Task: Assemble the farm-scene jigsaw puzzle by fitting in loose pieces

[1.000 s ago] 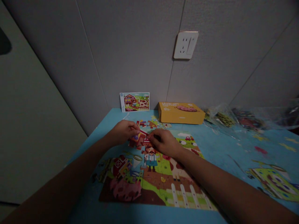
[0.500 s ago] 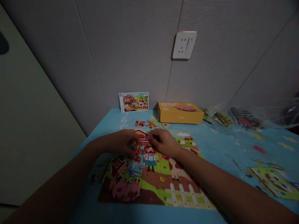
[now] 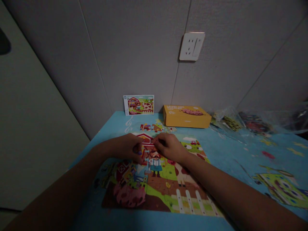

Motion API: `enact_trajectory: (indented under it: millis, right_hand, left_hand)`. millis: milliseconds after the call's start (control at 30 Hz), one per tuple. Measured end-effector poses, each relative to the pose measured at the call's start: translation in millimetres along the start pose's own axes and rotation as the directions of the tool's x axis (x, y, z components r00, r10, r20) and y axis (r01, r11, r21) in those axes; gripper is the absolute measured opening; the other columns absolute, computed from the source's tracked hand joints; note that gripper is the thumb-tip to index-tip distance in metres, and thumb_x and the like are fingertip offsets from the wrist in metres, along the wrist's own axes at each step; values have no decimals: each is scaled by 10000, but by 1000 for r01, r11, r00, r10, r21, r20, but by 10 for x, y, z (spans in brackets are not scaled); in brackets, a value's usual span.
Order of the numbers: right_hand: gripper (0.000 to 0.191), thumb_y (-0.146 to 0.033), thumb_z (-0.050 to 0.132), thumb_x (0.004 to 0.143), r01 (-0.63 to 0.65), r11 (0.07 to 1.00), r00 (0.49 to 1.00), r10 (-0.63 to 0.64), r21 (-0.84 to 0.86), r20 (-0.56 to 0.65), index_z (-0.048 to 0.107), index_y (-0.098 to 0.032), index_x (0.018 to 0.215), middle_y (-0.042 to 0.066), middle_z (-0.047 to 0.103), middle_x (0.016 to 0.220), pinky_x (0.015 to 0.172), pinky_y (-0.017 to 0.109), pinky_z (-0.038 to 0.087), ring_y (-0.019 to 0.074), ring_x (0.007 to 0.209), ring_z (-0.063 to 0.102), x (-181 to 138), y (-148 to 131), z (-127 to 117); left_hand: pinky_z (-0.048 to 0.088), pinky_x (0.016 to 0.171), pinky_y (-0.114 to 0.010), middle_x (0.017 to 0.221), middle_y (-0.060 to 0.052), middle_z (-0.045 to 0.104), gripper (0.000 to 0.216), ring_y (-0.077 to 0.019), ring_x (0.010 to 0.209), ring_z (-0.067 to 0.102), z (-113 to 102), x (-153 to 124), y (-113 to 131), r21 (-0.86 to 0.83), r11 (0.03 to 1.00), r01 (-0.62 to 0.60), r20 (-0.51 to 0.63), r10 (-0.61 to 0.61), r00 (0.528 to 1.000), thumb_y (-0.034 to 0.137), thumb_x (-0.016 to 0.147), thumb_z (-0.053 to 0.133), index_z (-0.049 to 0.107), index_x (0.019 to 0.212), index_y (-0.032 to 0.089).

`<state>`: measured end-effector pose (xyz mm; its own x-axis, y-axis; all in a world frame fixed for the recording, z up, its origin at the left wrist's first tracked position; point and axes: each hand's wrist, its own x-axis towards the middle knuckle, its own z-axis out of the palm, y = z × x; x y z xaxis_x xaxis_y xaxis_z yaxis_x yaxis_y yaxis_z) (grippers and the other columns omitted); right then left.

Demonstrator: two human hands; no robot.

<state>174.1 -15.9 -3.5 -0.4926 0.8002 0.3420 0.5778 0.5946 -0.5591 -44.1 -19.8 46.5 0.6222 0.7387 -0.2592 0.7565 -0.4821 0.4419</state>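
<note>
A farm-scene jigsaw puzzle [image 3: 157,184] lies mostly joined on the table, showing a farmer, a cow, a pink pig and a white fence. My left hand [image 3: 128,147] is at its left side, thumb and fingers curled around a jigsaw piece [image 3: 144,154] beside the farmer; part of the piece is hidden by the fingers. My right hand [image 3: 169,146] rests on the upper middle of the puzzle. Its bent fingertips touch the red barn roof [image 3: 145,138], and whether they pinch anything is hidden.
Loose jigsaw pieces [image 3: 156,127] lie behind the puzzle. A picture card [image 3: 139,105] leans on the wall beside a yellow box [image 3: 187,117]. Clear bags of pieces [image 3: 231,123] are at the back right; a cartoon figure [image 3: 281,187] shows on the blue tablecloth [image 3: 231,154].
The left fingers have shifted slightly over the piece, and less of it shows between them. My right hand stays at the barn roof. The view has moved very slightly.
</note>
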Motion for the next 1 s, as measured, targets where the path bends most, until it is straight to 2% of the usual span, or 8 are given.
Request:
enact_trajectory:
  millis: [300, 633, 1000]
  right_hand:
    - [153, -120, 506, 796, 3, 1000, 1000, -3, -6, -2, 651, -166, 777, 26, 645, 741, 657, 243, 378, 134, 686, 556, 5, -15, -4]
    - [158, -126, 501, 803, -5, 1000, 1000, 5, -17, 5, 653, -159, 778, 24, 645, 739, 642, 234, 372, 126, 666, 546, 6, -10, 8]
    - [158, -107, 504, 787, 14, 1000, 1000, -14, -12, 1, 651, -164, 771, 19, 642, 738, 658, 238, 375, 129, 686, 551, 3, 2, 11]
  left_hand:
    - [305, 521, -222, 694, 33, 530, 367, -112, 600, 461, 32, 7, 6, 4, 997, -76, -5, 76, 997, 467, 626, 711, 518, 741, 177]
    - [310, 531, -229, 721, 27, 538, 341, -119, 623, 468, 35, 18, 21, 16, 995, -95, -2, 95, 996, 436, 648, 709, 518, 761, 177]
    - [304, 523, -221, 704, 25, 547, 376, -117, 615, 477, 49, 27, -15, 13, 991, -133, -12, 133, 991, 490, 649, 704, 547, 785, 177]
